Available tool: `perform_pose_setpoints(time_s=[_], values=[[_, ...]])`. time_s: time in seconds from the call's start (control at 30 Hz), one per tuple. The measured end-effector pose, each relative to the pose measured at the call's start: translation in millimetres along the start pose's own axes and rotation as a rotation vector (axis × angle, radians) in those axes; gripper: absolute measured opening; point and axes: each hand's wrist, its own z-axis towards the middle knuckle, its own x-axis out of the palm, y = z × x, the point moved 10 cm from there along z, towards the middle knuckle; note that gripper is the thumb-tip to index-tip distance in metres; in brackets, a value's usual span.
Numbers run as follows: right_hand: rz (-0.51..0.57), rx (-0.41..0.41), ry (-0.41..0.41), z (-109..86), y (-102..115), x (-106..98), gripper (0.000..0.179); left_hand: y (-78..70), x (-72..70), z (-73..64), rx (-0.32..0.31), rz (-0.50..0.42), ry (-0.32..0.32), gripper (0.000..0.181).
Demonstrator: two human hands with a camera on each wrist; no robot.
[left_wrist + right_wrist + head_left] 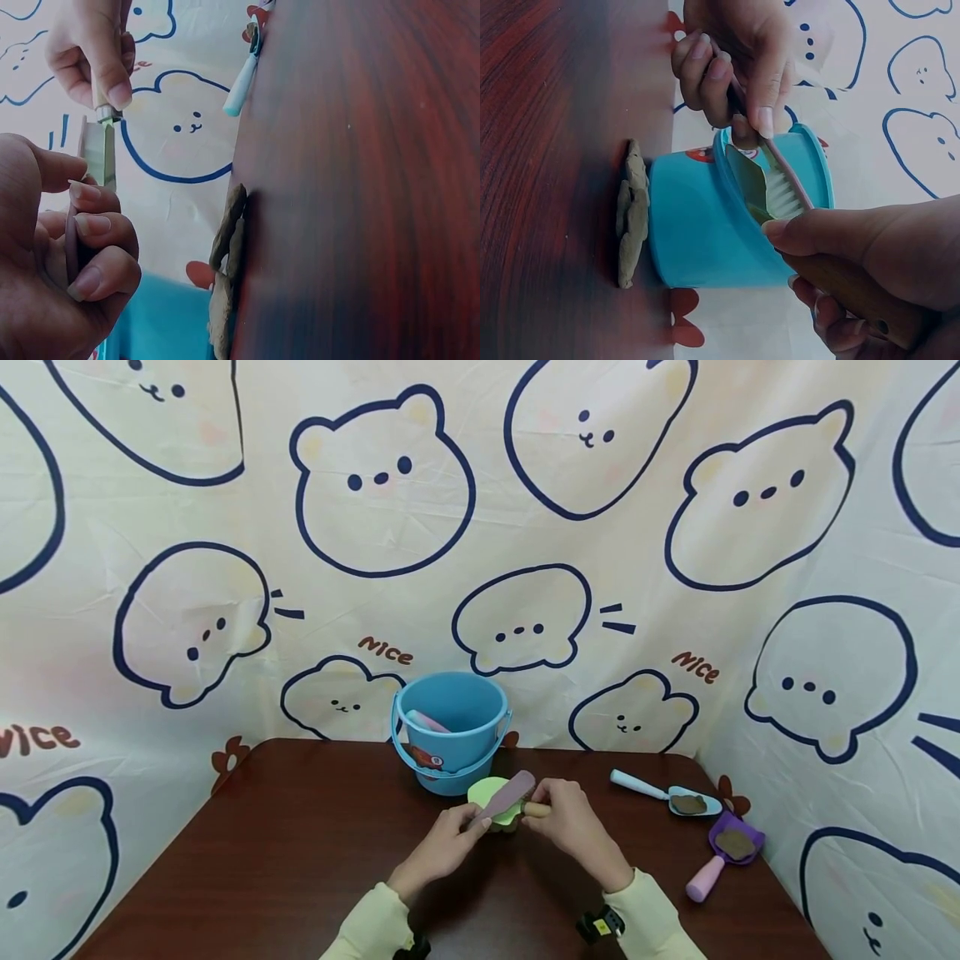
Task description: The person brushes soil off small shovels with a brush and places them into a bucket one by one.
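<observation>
In the head view my left hand [441,841] grips a flat mauve paddle-shaped tool [510,795], its broad end slanting up to the right. My right hand [573,821] holds the wooden handle [855,292] of a small pale green shovel [483,789]. The mauve tool lies across the green blade, which looks ridged in the right wrist view. Below both tools, flat lumps of brown clay [633,225] lie on the table, mostly hidden in the head view.
A blue bucket [450,747] with a pink and pale blue item [427,721] inside stands just behind the hands. To the right lie a light blue shovel [637,783] and a purple shovel [705,878], each bearing brown clay. Patterned cloth [382,527] hangs behind the table [300,860].
</observation>
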Motion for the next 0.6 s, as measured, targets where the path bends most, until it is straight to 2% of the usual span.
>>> perform_pose_setpoints(time_s=[0.23, 0.6], values=[[0.003, 0.029, 0.003, -0.9, -3.6, -2.5, 0.023, 3.0, -3.7, -1.4, 0.002, 0.026, -0.005, 0.032], [-0.027, 0.002, -0.048, 0.0, -0.8, -13.9, 0.022, 7.2, -15.1, 0.6, 0.01, 0.05, -0.029, 0.032]])
